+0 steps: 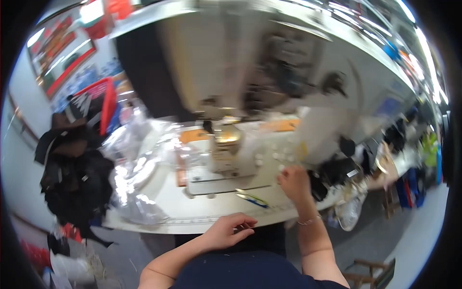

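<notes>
My left hand [230, 230] hovers at the table's front edge, its thumb apart from loosely bent fingers, with nothing visible between them. My right hand [293, 184] is closed low over the table, fingertips bunched; whatever they may hold is hidden. Just beyond it lie several small white round pieces [283, 157], too blurred to name. A sewing machine [225, 154] stands in the middle, its needle area smeared by motion. Between my hands and the machine lies a pair of thread snips [252, 198] with blue and yellow-green handles.
Clear plastic bags [137, 178] cover the table's left side. Beyond them hang dark fabric pieces [77, 178] beside a red basket [108, 103]. A measuring strip [192, 221] runs along the front edge. Black items [337, 171] crowd the right end, and a wooden stool [370, 274] stands below.
</notes>
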`<state>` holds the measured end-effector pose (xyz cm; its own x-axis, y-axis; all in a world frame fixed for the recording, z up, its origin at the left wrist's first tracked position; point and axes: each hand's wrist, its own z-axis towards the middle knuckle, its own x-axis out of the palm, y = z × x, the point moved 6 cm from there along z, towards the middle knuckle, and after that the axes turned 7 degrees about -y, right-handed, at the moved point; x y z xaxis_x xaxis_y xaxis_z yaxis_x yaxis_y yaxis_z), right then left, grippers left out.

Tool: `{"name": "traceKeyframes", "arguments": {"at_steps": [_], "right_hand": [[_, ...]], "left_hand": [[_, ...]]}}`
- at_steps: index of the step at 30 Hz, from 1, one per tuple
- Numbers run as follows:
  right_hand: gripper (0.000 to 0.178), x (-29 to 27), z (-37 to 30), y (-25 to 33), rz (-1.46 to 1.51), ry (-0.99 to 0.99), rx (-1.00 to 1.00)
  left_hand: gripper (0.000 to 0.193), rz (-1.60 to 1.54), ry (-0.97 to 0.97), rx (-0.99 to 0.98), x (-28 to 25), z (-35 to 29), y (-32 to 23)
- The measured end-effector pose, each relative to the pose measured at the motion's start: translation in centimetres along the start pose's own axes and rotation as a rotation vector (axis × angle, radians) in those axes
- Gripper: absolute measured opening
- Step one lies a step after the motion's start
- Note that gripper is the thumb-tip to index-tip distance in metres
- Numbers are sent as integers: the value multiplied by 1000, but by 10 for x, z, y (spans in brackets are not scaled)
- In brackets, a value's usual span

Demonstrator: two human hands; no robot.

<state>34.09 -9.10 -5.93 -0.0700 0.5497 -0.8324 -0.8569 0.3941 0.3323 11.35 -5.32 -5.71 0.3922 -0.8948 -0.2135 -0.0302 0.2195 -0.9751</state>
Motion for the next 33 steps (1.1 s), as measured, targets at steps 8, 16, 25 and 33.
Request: {"name": "traceKeyframes", "arguments": {"at_steps": [8, 16, 25, 33], "right_hand": [[13, -5, -3, -15, 31, -8, 27], [12, -18, -32, 47, 434, -36, 109], [6, 7, -48, 69, 441, -74, -65], [8, 2, -39, 57, 533, -141, -39]], "left_hand": [[19, 494, -989, -3, -213, -72, -5], [31, 1102, -1082, -504, -292, -122, 10], [24, 1234, -1292, -13, -262, -126, 2], [33, 996, -997, -71, -234, -130, -15]]}}
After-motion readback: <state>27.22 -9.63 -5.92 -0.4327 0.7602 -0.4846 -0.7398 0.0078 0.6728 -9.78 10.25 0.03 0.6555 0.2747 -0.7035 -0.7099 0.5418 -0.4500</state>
